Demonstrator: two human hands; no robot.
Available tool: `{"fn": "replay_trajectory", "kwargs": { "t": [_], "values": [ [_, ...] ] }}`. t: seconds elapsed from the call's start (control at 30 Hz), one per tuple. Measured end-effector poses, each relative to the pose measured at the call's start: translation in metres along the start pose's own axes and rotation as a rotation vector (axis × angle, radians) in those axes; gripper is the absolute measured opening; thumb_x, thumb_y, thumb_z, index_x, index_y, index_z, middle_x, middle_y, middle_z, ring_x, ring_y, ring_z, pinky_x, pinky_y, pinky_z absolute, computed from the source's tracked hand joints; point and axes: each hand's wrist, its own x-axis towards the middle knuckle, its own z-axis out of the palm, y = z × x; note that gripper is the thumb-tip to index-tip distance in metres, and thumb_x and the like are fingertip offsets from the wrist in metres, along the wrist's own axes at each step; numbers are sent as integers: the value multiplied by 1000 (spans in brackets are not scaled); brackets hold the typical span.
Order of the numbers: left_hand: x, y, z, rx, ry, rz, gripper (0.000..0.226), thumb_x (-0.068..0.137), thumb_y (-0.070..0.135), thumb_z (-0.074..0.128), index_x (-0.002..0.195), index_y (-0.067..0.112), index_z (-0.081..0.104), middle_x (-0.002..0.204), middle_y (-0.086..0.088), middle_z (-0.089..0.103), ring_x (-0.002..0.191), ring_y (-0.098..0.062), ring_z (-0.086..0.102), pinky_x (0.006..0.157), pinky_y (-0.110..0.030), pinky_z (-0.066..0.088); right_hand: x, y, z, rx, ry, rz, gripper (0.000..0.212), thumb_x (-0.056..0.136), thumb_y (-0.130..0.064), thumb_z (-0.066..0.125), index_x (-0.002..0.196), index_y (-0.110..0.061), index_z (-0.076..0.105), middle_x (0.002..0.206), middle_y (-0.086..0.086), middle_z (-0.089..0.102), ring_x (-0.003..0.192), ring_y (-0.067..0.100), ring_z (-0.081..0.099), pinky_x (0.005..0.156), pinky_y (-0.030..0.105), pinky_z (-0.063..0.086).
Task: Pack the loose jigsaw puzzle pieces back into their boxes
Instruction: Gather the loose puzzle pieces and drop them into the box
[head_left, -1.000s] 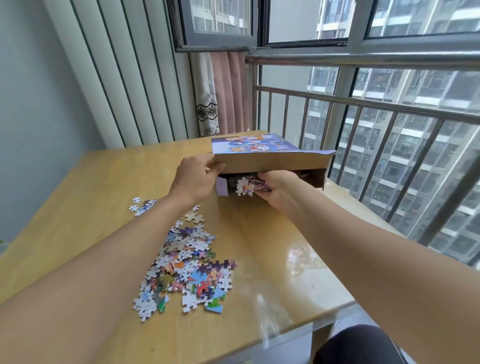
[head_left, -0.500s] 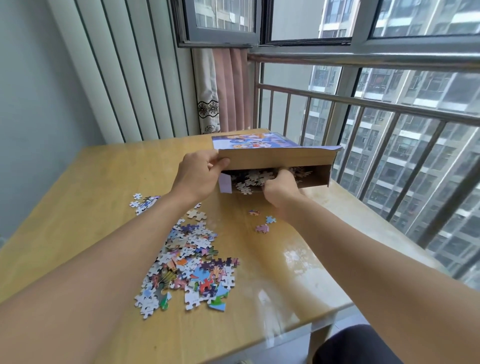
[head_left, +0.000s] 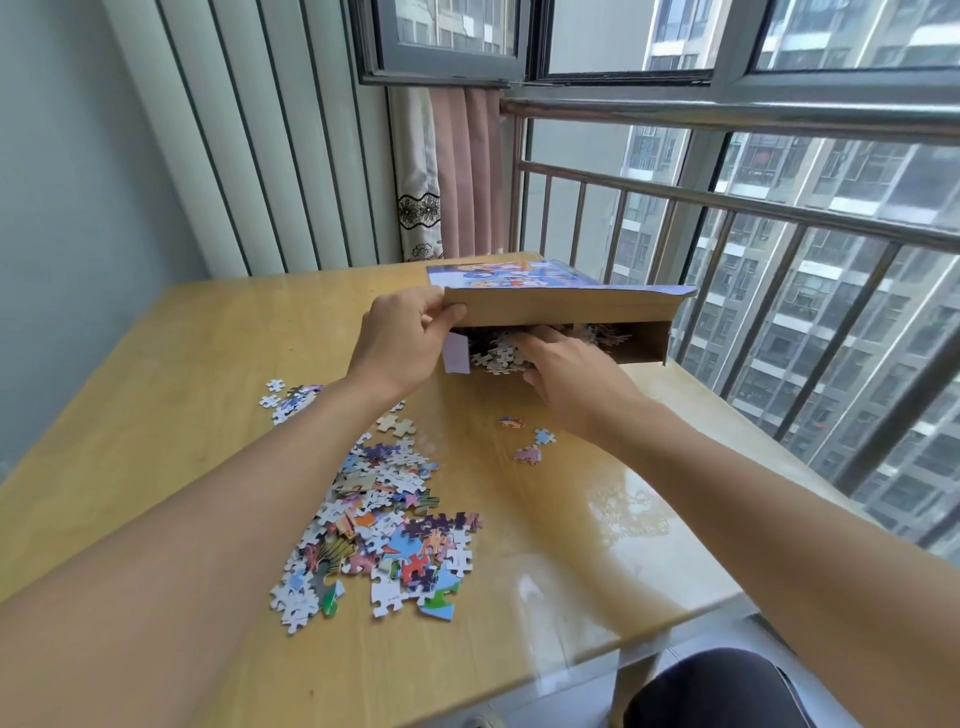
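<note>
A flat puzzle box with a blue printed top lies at the far right of the wooden table, its open end facing me and full of pieces. My left hand grips the box's raised front flap at its left corner. My right hand reaches into the opening with straight fingers lying on the pieces inside. A large heap of loose pieces lies under my left forearm. A small cluster lies to the left, and three stray pieces lie below my right hand.
A metal railing and windows run along the table's right side, close behind the box. A pink curtain hangs at the far corner. My dark-clothed knee shows below the table's near right edge.
My right hand went from holding a handful of pieces at the box mouth to reaching inside with flat fingers. Three pieces fell onto the table below it. The left hand kept hold of the flap.
</note>
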Motion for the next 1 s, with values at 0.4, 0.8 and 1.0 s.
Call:
{"fn": "replay_trajectory", "kwargs": {
  "t": [0.4, 0.8, 1.0],
  "values": [
    [-1, 5, 0, -2, 0, 13, 21, 98, 30, 60, 106, 16, 74, 95, 0, 74, 82, -20, 65, 74, -36, 53, -9, 1, 1, -5, -237, -69, 75, 96, -73, 24, 157, -30, 22, 165, 1, 23, 152, 24, 20, 121, 46, 24],
    [1, -8, 2, -1, 34, 21, 23, 98, 30, 60, 103, 12, 73, 94, -1, 73, 83, -22, 66, 73, -39, 54, 6, 18, 10, 0, -200, -116, 70, 96, -70, 33, 155, -31, 29, 155, 0, 43, 137, 26, 45, 104, 47, 46],
    [-4, -7, 6, 10, 8, 32, 23, 98, 30, 60, 98, 11, 73, 93, -1, 72, 82, -20, 66, 71, -40, 53, 16, 24, 19, -32, -318, -4, 75, 95, -73, 24, 158, -32, 22, 163, -1, 28, 144, 26, 36, 114, 45, 38]
  ]
}}
